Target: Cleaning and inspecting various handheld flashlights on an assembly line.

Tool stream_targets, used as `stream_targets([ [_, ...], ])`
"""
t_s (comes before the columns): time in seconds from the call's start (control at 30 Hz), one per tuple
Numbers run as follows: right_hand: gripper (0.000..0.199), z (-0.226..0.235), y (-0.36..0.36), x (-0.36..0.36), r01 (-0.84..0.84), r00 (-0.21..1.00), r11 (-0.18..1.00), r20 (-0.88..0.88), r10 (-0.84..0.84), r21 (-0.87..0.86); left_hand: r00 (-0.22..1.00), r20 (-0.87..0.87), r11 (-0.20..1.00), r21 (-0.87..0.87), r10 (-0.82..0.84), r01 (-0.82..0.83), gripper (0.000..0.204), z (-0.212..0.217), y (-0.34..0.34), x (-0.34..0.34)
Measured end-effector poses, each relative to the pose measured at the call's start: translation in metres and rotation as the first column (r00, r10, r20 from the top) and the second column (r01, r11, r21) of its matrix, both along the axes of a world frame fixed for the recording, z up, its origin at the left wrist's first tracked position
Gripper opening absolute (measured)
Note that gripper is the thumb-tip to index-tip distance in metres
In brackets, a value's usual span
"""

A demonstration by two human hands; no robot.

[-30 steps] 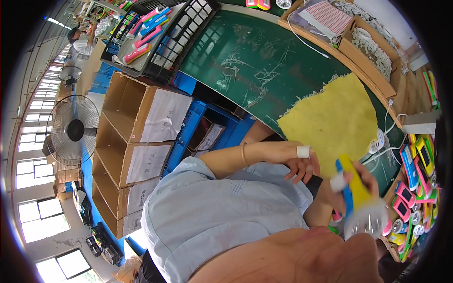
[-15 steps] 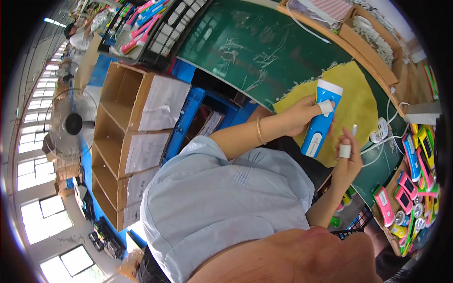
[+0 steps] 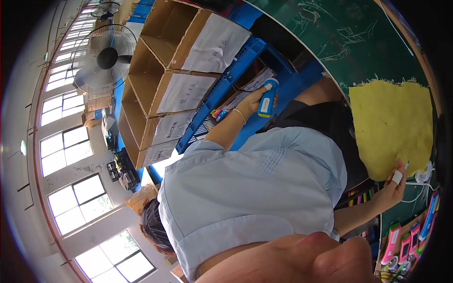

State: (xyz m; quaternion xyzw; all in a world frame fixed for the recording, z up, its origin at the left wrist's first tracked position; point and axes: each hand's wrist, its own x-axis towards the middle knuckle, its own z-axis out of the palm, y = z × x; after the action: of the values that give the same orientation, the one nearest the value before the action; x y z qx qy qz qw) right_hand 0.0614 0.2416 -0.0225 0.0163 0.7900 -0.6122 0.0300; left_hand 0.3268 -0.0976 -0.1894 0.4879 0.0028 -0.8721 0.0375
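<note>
My left hand (image 3: 256,100), closed round a blue flashlight (image 3: 267,100), is beside the cardboard compartments and over the blue crate area. The flashlight has a pale oval panel and a yellowish lower end. White tape wraps my left thumb. At the lower edge of a yellow cloth (image 3: 391,125), my right hand (image 3: 394,185) is pinched on a thin pale-tipped object (image 3: 406,165), too small to name. A white wrap circles one of its fingers too. The cloth lies on a green table (image 3: 351,35).
Open cardboard bins (image 3: 155,94) with paper labels stand at the left, beside a blue plastic crate (image 3: 226,70). Pink and blue devices (image 3: 391,243) fill a box at the lower right, near a white power strip (image 3: 424,172) with cords. A fan (image 3: 106,58) stands behind.
My left hand has carried the flashlight left, away from the cloth to beside the bins. My right hand stays by the cloth. The whole view has turned left.
</note>
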Motion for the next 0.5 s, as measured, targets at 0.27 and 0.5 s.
stream_targets([
  [0.27,0.024,-0.013,0.016,0.0,-0.106,0.994,0.986,-0.003,0.107,0.13,0.968,0.054,0.963,-0.123,0.247,-0.239,0.034,-0.048,-0.042,0.014],
  [0.5,0.026,-0.015,0.009,0.003,-0.118,0.986,0.989,-0.105,0.127,0.086,0.85,0.335,0.891,-0.354,0.406,-0.285,0.036,-0.067,-0.049,0.007],
])
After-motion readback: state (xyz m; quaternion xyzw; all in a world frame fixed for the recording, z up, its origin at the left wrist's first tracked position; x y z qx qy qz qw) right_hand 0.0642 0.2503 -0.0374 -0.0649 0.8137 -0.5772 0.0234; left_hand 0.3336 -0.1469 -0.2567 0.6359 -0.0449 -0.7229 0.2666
